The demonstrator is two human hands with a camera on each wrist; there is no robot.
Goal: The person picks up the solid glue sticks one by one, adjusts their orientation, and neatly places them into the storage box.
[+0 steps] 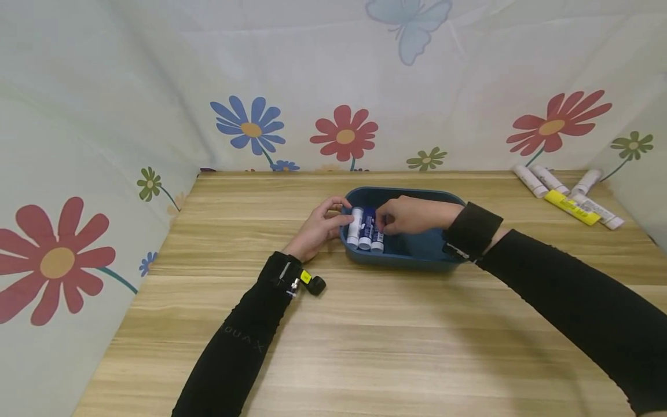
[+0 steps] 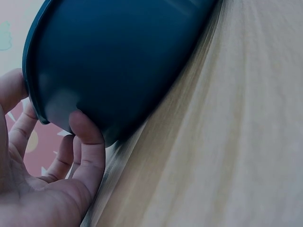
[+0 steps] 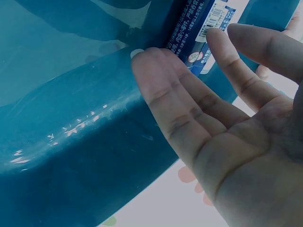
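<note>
Leftmost, the left hand is clamped round the end of the blue bin, its fingers bent against rim and wall, presumably to keep the bin from sliding across the wooden table. Inside, at that left end, lie three tubes: a white tube, a dark blue tube and a partly covered tube. They sit side by side, probably to save room, their long axes running near to far, across the bin's length, with white ends towards the person. Next comes the right hand, reaching in over the partly covered tube; its thumb and forefinger tips are near each other at a label, but I cannot tell whether they pinch it. At the far right, on the table's back corner, loose white tubes and a yellow tube lie at differing slants, apparently left unarranged.
</note>
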